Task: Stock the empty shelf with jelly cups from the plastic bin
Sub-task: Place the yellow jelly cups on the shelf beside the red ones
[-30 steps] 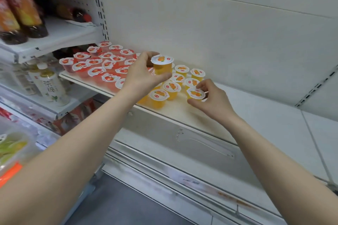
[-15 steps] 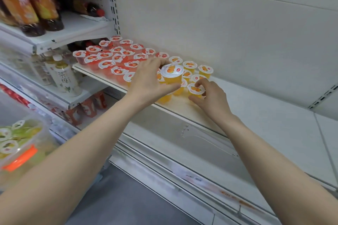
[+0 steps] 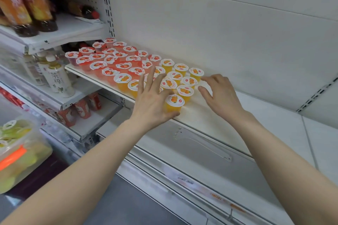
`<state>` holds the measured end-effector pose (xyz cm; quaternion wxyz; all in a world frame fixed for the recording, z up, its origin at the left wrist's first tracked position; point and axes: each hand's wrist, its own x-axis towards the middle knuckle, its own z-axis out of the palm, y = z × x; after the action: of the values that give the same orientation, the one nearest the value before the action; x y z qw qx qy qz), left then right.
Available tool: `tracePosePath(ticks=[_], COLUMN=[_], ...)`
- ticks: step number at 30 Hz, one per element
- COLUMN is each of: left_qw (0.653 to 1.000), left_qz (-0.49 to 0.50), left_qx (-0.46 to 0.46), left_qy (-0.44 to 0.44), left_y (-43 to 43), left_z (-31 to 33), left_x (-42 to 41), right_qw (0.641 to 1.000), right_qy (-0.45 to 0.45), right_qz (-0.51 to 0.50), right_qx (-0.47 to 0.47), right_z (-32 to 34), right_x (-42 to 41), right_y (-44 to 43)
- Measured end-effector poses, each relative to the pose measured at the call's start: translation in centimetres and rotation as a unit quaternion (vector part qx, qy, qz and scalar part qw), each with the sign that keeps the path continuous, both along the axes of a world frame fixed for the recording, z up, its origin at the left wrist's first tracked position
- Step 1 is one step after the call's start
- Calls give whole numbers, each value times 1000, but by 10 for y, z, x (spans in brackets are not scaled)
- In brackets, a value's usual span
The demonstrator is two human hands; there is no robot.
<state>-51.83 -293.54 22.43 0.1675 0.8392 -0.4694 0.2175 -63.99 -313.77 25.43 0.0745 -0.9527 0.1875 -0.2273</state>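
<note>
Jelly cups (image 3: pixel 174 100) are filling the left part of the shelf (image 3: pixel 210 117). The left grip (image 3: pixel 151 104) and right grip (image 3: pixel 221 97) are hovering spread by them, pinching nothing. The bin (image 3: pixel 27 151) is sitting below-left of the shelf, nearer the left grip.

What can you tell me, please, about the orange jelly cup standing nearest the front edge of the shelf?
The orange jelly cup is a small clear plastic tub of yellow-orange jelly, sealed with a white lid printed with orange fruit and a red mark. It stands upright at the front of the white shelf, just ahead of another orange cup. The left hand rests against its left side, thumb along its base, fingers spread straight.
</note>
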Motion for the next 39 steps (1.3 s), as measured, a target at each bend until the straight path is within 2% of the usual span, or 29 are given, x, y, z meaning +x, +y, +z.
tracePosePath(ticks=[6,11,14,19,26,34,39], left_qw=[999,999,999,997,993,987,979], left_qz=[35,24,14,33,83,147,196], left_qx=[-10,10,-21,-58,-25,16,27], left_qy=[8,20,27,-28,-75,-62,-54], left_y=[-7,-6,1,30,115,253,352], left_z=[-13,-11,0,26,46,34,18], left_x=[0,1,4,30,93,155,188], right_qw=[1000,999,998,991,979,956,944], right_qy=[-16,-24,-25,-6,-10,-28,-10], right_qz=[2,16,29,58,127,231,286], right_qx=[-5,-21,-50,-124,-161,-179,-162], right_z=[4,12,21,34,40,24,2], right_x=[5,13,21,45,95,184,240], right_y=[-3,0,5,27,100,221,311])
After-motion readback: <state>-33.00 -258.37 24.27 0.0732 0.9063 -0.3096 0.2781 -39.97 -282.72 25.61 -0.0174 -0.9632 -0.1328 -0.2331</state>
